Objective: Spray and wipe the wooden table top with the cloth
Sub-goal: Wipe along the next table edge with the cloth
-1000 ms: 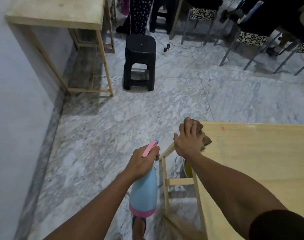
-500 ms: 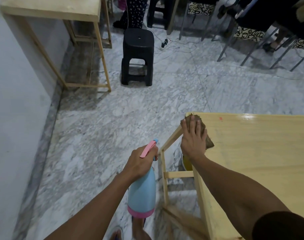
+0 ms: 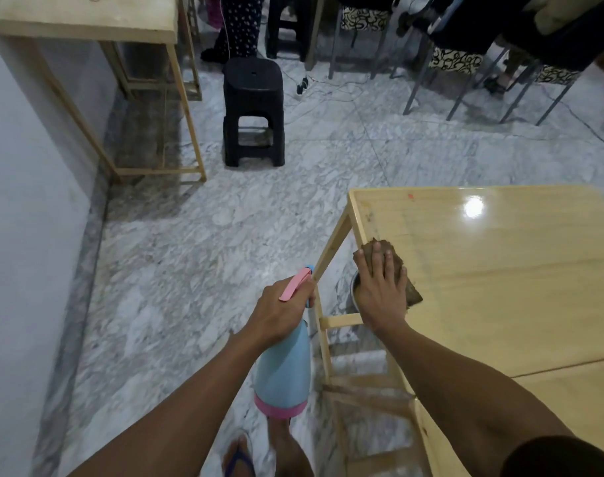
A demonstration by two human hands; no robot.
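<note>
The light wooden table top (image 3: 500, 270) fills the right half of the view, glossy with a lamp glare near its far edge. My right hand (image 3: 379, 294) lies flat on a brown cloth (image 3: 412, 292), pressing it onto the table's left edge. My left hand (image 3: 279, 308) grips the neck of a light blue spray bottle (image 3: 283, 370) with a pink trigger and pink base. The bottle hangs upright over the floor, just left of the table.
A black plastic stool (image 3: 254, 108) stands on the marble floor ahead. Another wooden table (image 3: 87, 18) stands against the wall at far left. Chairs with metal legs (image 3: 465, 63) and seated persons line the back. A metal bowl (image 3: 353, 290) sits under the table.
My right hand has slid the cloth along the table's left edge from the far corner towards me. The left hand keeps holding the spray bottle in about the same place.
</note>
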